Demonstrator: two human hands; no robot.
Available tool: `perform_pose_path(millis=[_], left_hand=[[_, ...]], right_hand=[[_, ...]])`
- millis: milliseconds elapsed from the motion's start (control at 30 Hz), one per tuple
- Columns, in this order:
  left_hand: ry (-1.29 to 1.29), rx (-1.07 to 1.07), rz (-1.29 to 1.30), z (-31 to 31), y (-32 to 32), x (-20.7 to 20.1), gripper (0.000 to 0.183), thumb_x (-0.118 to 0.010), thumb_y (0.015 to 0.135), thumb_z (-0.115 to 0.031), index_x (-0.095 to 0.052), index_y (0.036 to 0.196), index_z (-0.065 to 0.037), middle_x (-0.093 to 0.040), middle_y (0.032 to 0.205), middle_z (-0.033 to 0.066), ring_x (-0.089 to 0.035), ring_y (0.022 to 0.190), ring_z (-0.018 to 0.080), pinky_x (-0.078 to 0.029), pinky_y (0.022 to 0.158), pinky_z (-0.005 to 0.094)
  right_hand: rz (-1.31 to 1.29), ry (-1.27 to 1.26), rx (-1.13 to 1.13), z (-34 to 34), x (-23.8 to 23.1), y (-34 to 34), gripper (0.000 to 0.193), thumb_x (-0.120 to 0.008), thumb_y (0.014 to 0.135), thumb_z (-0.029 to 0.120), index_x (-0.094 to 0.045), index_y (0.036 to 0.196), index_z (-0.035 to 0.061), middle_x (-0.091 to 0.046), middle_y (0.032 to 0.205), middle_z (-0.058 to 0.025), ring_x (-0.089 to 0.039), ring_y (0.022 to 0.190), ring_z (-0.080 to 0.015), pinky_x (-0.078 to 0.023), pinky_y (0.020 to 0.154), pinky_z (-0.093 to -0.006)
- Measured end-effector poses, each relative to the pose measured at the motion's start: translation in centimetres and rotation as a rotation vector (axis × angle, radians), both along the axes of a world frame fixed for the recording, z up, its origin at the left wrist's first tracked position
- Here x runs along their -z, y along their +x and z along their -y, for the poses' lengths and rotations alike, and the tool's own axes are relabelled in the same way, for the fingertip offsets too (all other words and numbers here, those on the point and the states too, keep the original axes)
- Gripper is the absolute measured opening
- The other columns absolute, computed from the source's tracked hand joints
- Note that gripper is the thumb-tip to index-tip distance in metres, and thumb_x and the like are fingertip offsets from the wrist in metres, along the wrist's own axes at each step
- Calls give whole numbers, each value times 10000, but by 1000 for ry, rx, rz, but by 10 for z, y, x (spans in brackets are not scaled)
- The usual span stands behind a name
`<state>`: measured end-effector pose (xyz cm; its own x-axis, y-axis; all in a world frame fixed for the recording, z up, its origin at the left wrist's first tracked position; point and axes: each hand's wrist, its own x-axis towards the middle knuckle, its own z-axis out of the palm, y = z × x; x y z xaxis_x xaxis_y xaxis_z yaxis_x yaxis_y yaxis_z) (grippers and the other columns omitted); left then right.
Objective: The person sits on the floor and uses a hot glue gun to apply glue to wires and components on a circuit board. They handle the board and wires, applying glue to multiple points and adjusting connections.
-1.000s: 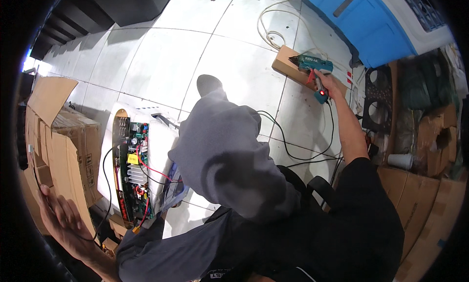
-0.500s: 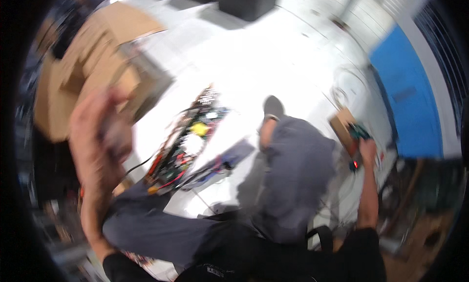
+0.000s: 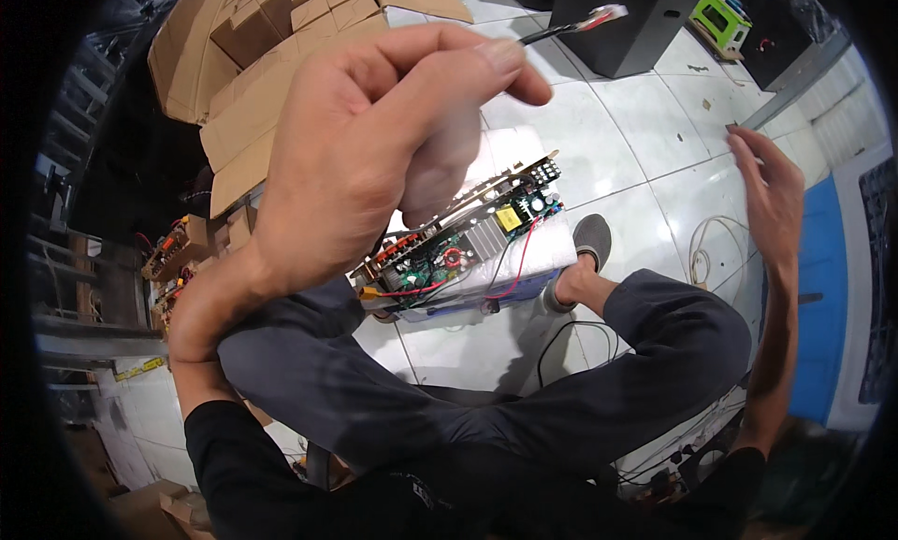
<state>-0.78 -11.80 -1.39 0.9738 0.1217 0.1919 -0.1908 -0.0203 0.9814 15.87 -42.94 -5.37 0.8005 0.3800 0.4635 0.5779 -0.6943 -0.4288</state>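
Observation:
My left hand (image 3: 374, 157) is raised in front, its thumb and forefinger pinching a thin dark cable (image 3: 538, 37) that ends in red, black and white wires and a small white connector (image 3: 610, 14). Below it a green circuit board assembly (image 3: 458, 245), with a yellow transformer (image 3: 508, 218), silver heat sink and orange parts, lies on a white foam block (image 3: 552, 245). The left hand hides part of the board. Over at the right my right hand (image 3: 769, 189) is lifted, thumb and forefinger tips together; whatever is between them is too small to make out.
Cardboard boxes (image 3: 253, 26) fill the far left. A black cabinet (image 3: 617, 26) and a green device (image 3: 720, 24) stand at the back. A coiled pale cable (image 3: 716, 250) lies near a blue panel (image 3: 812, 306). My legs (image 3: 636, 353) flank the board; black cables trail on the tiles.
My left hand has moved forward and right, and the cable now shows in it. My right hand has moved forward, away from the green tool it held. The view has shifted.

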Motion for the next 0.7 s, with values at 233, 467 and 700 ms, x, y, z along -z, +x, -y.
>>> perform_pose_path(millis=[233, 467, 700], left_hand=[[56, -64, 77, -4, -1, -6, 368, -464, 1021, -270, -595, 1022, 74, -316, 482, -50, -271, 355, 37, -251, 347, 198], [63, -69, 71, -13, -2, 3, 368, -459, 1022, -270, -594, 1021, 72, -315, 479, -49, -273, 352, 41, -253, 346, 202], [72, -66, 73, -9, -1, -6, 367, -453, 1024, -271, -592, 1020, 69, -313, 476, -48, -274, 350, 44, -254, 344, 206]], right_hand=[[-246, -372, -354, -104, 13, -1, 185, -637, 912, 93, -705, 1053, -5, -715, 1008, -170, -695, 865, -268, -551, 780, -350], [-356, -429, -641, -120, 42, -22, 154, -681, 822, 41, -723, 963, -4, -706, 805, -155, -676, 670, -244, -545, 633, -341], [356, -713, -879, -119, 69, -32, 262, -643, 831, 96, -610, 1073, 1, -625, 748, -62, -671, 723, -191, -553, 577, -328]])
